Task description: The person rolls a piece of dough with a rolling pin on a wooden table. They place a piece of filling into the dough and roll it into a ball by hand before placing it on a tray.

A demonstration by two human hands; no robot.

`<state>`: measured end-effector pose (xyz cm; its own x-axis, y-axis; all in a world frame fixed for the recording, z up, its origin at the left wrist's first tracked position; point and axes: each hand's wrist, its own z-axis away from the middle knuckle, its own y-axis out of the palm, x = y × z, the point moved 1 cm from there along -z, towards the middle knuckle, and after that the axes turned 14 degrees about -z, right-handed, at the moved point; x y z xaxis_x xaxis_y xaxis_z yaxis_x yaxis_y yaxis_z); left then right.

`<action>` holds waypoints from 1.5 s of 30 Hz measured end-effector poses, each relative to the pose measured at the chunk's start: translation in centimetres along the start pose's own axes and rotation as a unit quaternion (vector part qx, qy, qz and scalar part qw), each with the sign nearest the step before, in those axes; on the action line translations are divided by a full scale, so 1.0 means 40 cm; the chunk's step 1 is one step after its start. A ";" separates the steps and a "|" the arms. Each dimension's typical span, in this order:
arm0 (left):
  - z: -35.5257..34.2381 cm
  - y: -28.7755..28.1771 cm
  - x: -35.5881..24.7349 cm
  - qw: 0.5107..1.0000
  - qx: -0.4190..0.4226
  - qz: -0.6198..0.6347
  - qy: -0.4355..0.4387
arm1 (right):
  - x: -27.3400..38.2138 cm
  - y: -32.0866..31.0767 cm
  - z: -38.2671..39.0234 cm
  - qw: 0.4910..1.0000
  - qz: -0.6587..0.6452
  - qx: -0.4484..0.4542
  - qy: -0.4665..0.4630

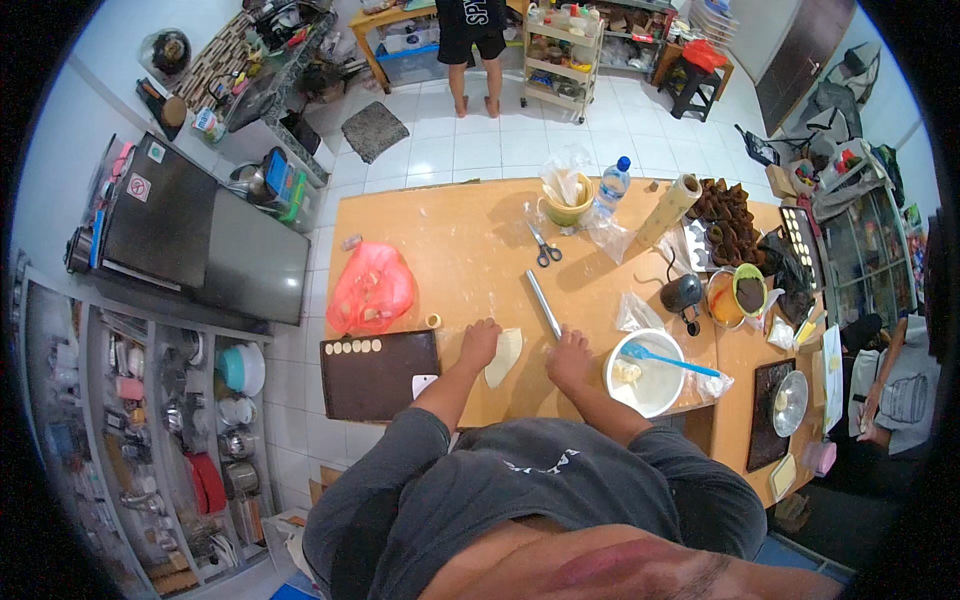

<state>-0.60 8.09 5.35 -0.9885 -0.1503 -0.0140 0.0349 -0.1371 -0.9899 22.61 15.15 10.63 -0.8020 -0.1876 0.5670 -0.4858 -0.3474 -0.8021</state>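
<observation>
A thin, pale sheet of dough (504,358) lies on the wooden table between my hands. My left hand (480,343) rests at its left edge, fingers laid on the tabletop and holding nothing. A silver metal rod (543,303), like a slim rolling pin, slants away from me; my right hand (569,357) is closed over its near end, which the fingers hide. Left of my left hand is a dark baking tray (380,385) with a row of several small dough rounds (354,346). A ring-shaped cutter (433,321) stands by the tray's corner.
Right of my right hand sits a white bowl (645,398) with a blue spatula (668,358). A red plastic bag (370,290), scissors (544,246), a water bottle (612,186) and a roll of film (668,210) lie farther off. Other people are at the back and right.
</observation>
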 end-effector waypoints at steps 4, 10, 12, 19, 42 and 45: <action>-0.041 -0.009 -0.003 1.000 -0.007 0.005 0.013 | 0.038 0.072 -0.089 0.993 0.014 0.052 -0.108; -0.077 -0.032 -0.007 1.000 0.006 -0.008 0.015 | 0.028 0.144 -0.145 0.967 0.092 0.103 -0.214; -0.058 -0.022 0.007 0.999 -0.024 -0.031 -0.009 | 0.054 0.132 -0.138 0.964 0.092 0.134 -0.210; -0.039 -0.003 0.017 0.998 -0.032 -0.054 0.020 | 0.058 0.129 -0.123 0.950 0.004 0.182 -0.255; 0.013 0.008 0.021 0.982 -0.107 0.147 0.058 | 0.062 0.205 -0.077 0.963 -0.085 0.132 -0.221; 0.019 -0.006 0.026 0.986 -0.025 0.165 0.020 | 0.114 0.189 -0.062 0.961 -0.148 0.182 -0.149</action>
<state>-1.52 7.22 5.69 -0.9299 -0.1395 -0.3402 0.3484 -0.0382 -0.9366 14.41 13.94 6.70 -0.4863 -0.2665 0.8321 -0.4805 -0.7139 -0.5094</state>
